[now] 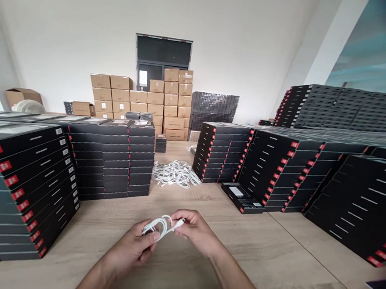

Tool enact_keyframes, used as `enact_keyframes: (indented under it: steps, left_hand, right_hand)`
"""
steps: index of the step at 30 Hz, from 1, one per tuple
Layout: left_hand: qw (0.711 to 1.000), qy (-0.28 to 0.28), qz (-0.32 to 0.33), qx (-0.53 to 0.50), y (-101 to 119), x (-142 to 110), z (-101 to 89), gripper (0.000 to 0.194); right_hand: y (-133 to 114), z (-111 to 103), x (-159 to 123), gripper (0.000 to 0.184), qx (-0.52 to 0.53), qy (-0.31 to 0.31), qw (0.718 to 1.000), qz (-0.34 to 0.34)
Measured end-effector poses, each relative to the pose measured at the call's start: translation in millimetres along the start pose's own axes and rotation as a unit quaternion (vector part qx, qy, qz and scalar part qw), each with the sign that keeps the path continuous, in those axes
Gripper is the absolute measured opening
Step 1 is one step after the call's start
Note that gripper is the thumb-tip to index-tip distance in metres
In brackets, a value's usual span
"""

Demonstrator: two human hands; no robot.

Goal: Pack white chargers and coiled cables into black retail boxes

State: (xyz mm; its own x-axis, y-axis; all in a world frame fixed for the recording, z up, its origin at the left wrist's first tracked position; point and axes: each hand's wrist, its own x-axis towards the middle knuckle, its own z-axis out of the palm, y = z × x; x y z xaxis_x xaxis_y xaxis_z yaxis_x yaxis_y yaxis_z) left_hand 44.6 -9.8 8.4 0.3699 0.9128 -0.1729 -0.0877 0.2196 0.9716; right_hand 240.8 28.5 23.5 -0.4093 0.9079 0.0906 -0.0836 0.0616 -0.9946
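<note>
Above the table (157, 276), the left hand (140, 243) clasps a coiled cable (165, 226), the right hand (192, 226) pinching near its plug (180, 223).

Cannot read the small print (173, 124) on the cartons (155, 98) behind the cable pile (176, 175). Cannot fully see the coiled cable (165, 226) nearer than the pile, partly behind the left hand (140, 243). Cannot identify the dark, blurred thing (382, 287) far right of the pile, cut off by the edge.
</note>
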Motion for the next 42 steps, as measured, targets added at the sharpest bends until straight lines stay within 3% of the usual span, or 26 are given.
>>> enact_keyframes:
  steps: [10, 15, 19, 27, 33, 38, 42]
  left_hand:
    - [0.990, -0.064, -0.016, 0.127, -4, -1, -6.5, 0.046]
    - [0.978, -0.007, 0.019, 0.207, -4, 2, -8.5, 0.027]
    - [0.953, 0.065, 0.067, 0.287, -2, 3, -6.6, 0.015]
    - [0.900, 0.167, 0.100, 0.390, 2, -1, -0.9, 0.006]
    - [0.875, 0.223, 0.124, 0.411, 1, 2, -1.6, 0.012]
    - [0.873, 0.250, 0.142, 0.393, 2, 1, -1.8, 0.018]
    - [0.902, 0.232, 0.148, 0.333, 1, 2, -1.0, 0.008]
  right_hand:
    - [-3, 4, 1, 0.026, -0.003, -0.047, 0.999, 0.011]
    - [-1, 8, 2, 0.025, -0.031, -0.033, 0.999, -0.002]
    - [-4, 12, 2, 0.022, -0.061, -0.006, 0.998, -0.023]
    - [-3, 23, 1, 0.015, -0.157, 0.029, 0.984, -0.075]
    - [-12, 31, 1, 0.020, -0.113, 0.062, 0.988, -0.084]
    - [-17, 40, -1, 0.022, -0.082, 0.088, 0.988, -0.094]
    - [-12, 39, 1, 0.021, -0.042, 0.104, 0.990, -0.091]
